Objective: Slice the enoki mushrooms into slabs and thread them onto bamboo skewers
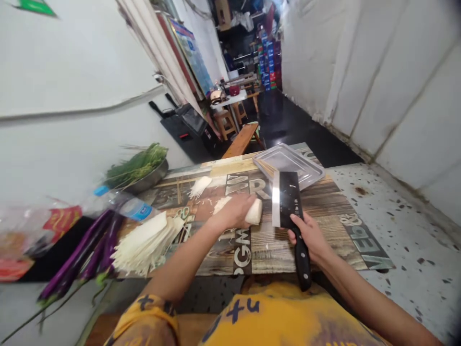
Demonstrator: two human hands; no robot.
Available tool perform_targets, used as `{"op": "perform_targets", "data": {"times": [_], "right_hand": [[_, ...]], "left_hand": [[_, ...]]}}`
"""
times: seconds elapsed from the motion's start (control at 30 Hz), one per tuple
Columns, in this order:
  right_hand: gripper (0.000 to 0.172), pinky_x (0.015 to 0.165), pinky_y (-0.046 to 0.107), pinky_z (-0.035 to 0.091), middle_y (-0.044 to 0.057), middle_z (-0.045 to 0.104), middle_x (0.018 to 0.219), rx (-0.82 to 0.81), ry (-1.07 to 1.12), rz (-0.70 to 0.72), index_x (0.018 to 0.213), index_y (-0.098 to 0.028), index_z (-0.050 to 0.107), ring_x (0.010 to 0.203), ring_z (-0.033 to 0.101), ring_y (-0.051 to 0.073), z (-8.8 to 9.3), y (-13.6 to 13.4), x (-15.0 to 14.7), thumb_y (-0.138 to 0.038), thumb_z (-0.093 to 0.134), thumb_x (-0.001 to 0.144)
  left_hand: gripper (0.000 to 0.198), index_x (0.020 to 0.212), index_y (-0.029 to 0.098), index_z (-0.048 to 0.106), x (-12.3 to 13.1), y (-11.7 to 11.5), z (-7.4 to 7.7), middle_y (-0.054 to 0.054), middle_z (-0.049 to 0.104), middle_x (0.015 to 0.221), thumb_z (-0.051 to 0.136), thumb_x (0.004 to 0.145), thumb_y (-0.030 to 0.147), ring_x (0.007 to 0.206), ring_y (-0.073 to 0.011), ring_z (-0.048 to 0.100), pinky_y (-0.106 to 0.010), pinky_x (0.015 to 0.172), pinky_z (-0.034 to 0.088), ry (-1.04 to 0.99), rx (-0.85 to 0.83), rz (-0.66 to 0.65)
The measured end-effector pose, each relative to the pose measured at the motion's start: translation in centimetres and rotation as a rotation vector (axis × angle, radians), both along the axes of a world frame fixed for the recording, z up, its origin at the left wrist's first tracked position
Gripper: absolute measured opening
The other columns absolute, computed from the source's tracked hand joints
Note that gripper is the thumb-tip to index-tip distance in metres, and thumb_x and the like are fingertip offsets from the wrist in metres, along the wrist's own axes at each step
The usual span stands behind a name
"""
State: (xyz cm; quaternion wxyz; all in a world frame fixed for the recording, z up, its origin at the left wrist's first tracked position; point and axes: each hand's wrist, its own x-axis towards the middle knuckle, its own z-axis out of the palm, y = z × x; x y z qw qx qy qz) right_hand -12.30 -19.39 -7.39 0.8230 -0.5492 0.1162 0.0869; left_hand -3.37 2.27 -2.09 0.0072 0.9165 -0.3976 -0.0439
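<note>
- Far left of the white chunk [256, 213], a plastic bag [65, 221] sits past the purple eggplants [77, 257], which lie side by side.
- Left of the chunk and farther back, a metal bowl [153, 178] seems to keep the leafy greens [139, 163] together.
- A bottle [141, 210] lies on its side, left of the chunk, just behind a big pile of thin white strands [144, 242]. The left arm runs close by the pile and could bump it.
- A little white bunch [200, 186] lies behind and left of the chunk.
- The left hand [236, 211] is curled over the chunk on the table [281, 252], likely so it can't roll. I can't see all its fingers.
- Just right of the chunk, the cleaver [289, 199] is up, flat side showing.
- Behind it, a clear tray [302, 166] holds thin sticks [265, 168]; the cleaver hides its near edge.
- The right hand [310, 235], right of the chunk, grips the cleaver, thumb by the blade, probably to steady it.
</note>
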Motion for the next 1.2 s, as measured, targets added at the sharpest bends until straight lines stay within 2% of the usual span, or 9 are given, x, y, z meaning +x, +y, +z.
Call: {"op": "perform_targets", "data": {"times": [0.1,0.23,0.33,0.5,0.63,0.8,0.93,1.07,1.2], "right_hand": [[0.034,0.035,0.017,0.031,-0.007,0.052,0.044,-0.039,0.027,0.04,0.082,-0.021,0.043,0.034,0.041,0.007,-0.2,-0.1,-0.4,-0.048,0.063,0.073],[0.035,0.034,0.018,0.031,-0.005,0.054,0.047,-0.045,0.068,0.115,0.082,-0.021,0.044,0.034,0.041,0.007,-0.1,0.1,-0.7,-0.048,0.064,0.073],[0.032,0.033,0.018,0.032,-0.006,0.053,0.046,-0.052,0.081,0.127,0.08,-0.021,0.043,0.034,0.041,0.007,-0.1,0.4,-1.1,-0.046,0.062,0.074],[0.031,0.033,0.017,0.034,-0.006,0.057,0.051,0.006,0.097,0.133,0.083,-0.022,0.041,0.034,0.042,0.006,-0.4,1.1,-1.7,-0.044,0.06,0.074],[0.029,0.032,0.016,0.034,-0.006,0.056,0.048,0.047,0.14,0.155,0.085,-0.022,0.041,0.033,0.042,0.007,-0.4,1.5,-2.0,-0.043,0.057,0.075],[0.026,0.032,0.017,0.035,-0.007,0.054,0.046,0.058,0.165,0.135,0.087,-0.022,0.042,0.032,0.041,0.007,-0.2,1.2,-2.1,-0.041,0.056,0.077],[0.022,0.031,0.016,0.035,-0.006,0.055,0.048,0.052,0.134,0.095,0.086,-0.022,0.042,0.033,0.043,0.007,-0.1,0.8,-2.0,-0.037,0.055,0.079],[0.018,0.032,0.016,0.036,-0.006,0.056,0.05,0.049,0.134,0.085,0.085,-0.022,0.042,0.034,0.044,0.007,0.1,0.5,-1.8,-0.035,0.053,0.08],[0.014,0.031,0.016,0.036,-0.006,0.057,0.048,0.017,0.154,0.125,0.085,-0.021,0.042,0.032,0.043,0.007,0.5,0.5,-1.2,-0.032,0.051,0.083]], "left_hand": [[0.097,0.14,0.018,0.028,-0.2,-0.4,-0.3,-0.017,0.046,0.138,0.077,0.057,0.035,0.129,-0.033,0.04,-0.047,0.109,0.022,-0.048,0.044,0.1],[0.118,0.146,0.018,0.01,-0.7,0.3,1.0,-0.018,0.023,0.153,0.075,0.056,0.057,0.142,-0.0336,0.016,-0.055,0.113,0.002,-0.039,0.041,0.19],[0.098,0.148,0.019,0.004,-2.3,1.3,1.9,-0.015,0.022,0.154,0.053,0.076,0.066,0.143,-0.0272,0.017,-0.049,0.115,0.007,-0.067,-0.1,0.21],[0.061,0.148,0.019,0.009,-4.6,2.3,0.4,-0.013,0.028,0.152,0.027,0.096,0.044,0.143,-0.0209,0.018,-0.043,0.116,0.013,-0.258,-0.141,0.185],[0.069,0.148,0.017,0.011,-3.8,1.8,-1.0,-0.014,0.026,0.153,0.036,0.093,0.05,0.143,-0.0231,0.016,-0.044,0.116,0.013,-0.276,-0.059,0.119],[0.098,0.148,0.018,0.012,-0.5,0.7,-0.5,-0.014,0.022,0.154,0.063,0.073,0.057,0.142,-0.0289,0.017,-0.047,0.116,0.01,-0.149,0.087,0.035],[0.104,0.146,0.019,0.02,1.6,0.3,0.2,-0.014,0.04,0.145,0.073,0.063,0.05,0.132,-0.0312,0.038,-0.044,0.111,0.025,0.024,0.052,0.022],[0.075,0.136,0.019,0.038,2.2,0.6,0.0,-0.01,0.057,0.126,0.065,0.071,0.045,0.113,-0.0269,0.056,-0.035,0.097,0.043,0.058,-0.074,0.128],[0.094,0.142,0.015,0.029,2.1,1.1,-0.4,-0.016,0.044,0.141,0.068,0.066,0.056,0.127,-0.0339,0.044,-0.046,0.107,0.032,0.012,-0.014,0.23]]}}
